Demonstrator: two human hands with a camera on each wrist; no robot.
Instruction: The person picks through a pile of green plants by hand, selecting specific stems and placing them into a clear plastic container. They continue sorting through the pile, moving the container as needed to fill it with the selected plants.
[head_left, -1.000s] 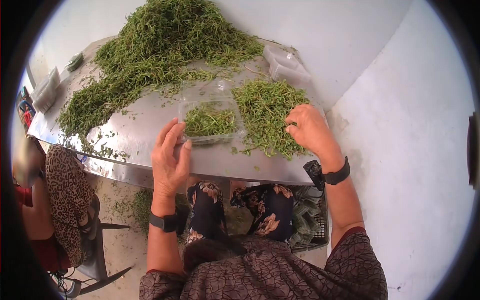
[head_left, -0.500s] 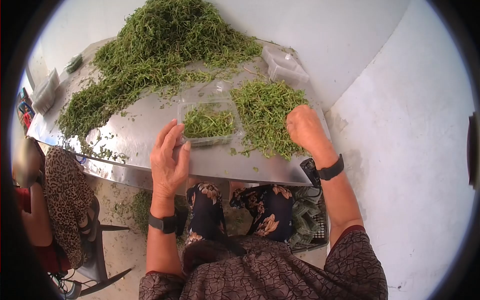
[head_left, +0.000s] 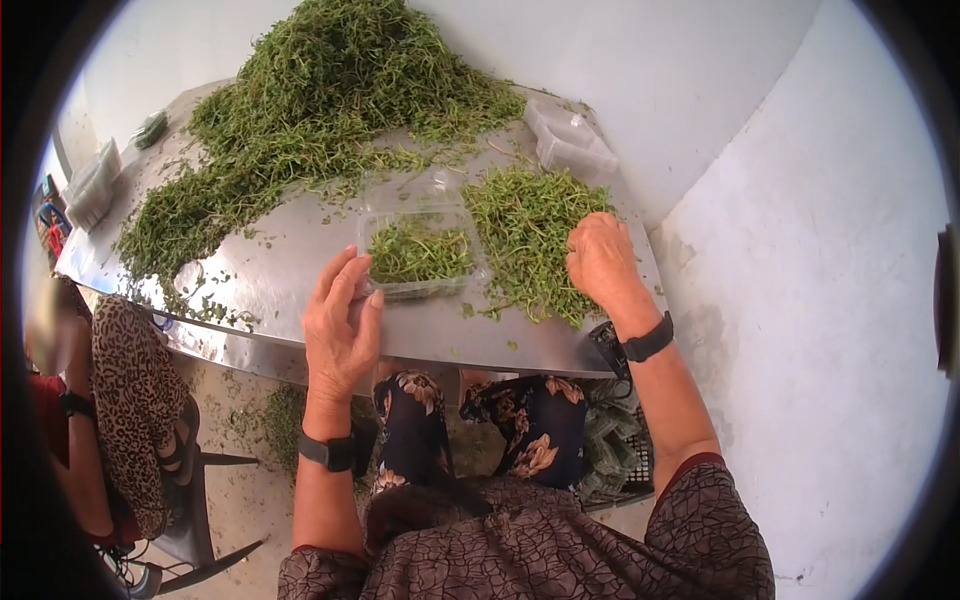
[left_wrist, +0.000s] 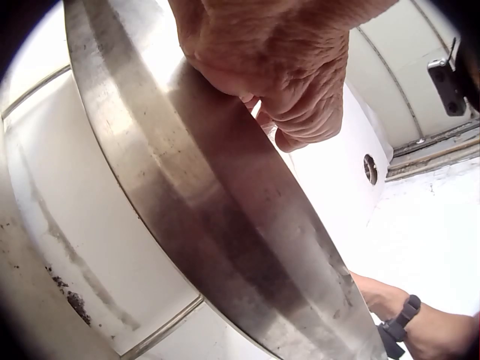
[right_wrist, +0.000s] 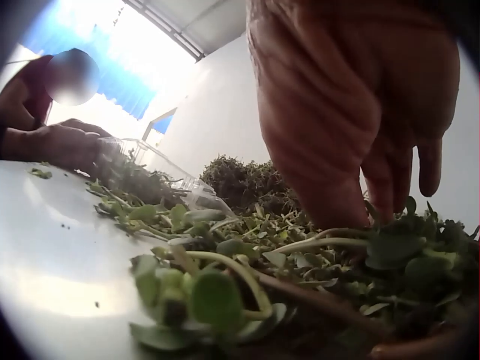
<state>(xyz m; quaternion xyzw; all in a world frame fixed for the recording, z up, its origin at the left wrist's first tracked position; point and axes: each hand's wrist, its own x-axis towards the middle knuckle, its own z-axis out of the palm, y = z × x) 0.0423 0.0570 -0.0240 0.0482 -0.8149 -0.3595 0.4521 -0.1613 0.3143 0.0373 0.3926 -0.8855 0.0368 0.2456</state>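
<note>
A clear plastic container (head_left: pixel 425 290) with its lid raised holds some leafy green stems (head_left: pixel 420 250). At its front left corner, my left hand (head_left: pixel 342 325) touches the plastic with fingers extended and thumb apart. To the right of the container lies a low heap of greens (head_left: pixel 530 240). My right hand (head_left: pixel 605 265) is bent down over the right side of this heap. In the right wrist view, fingers of the right hand (right_wrist: pixel 360 112) reach down among the leaves (right_wrist: pixel 217 296), which hide their tips; whether they pinch anything is not visible. The left wrist view shows the left hand (left_wrist: pixel 277 67) over the metal table edge.
A tall mound of greens (head_left: pixel 350 80) covers the back of the metal table (head_left: pixel 285 235). Stacked clear containers stand back right (head_left: pixel 570 140) and far left (head_left: pixel 92 185). A seated person (head_left: pixel 135 400) is at the left, and a black crate (head_left: pixel 640 460) stands below the table.
My right hand has shifted slightly left over the heap, its fingers tucked further down. My left hand stays at the container's corner. The person at the left has moved an arm.
</note>
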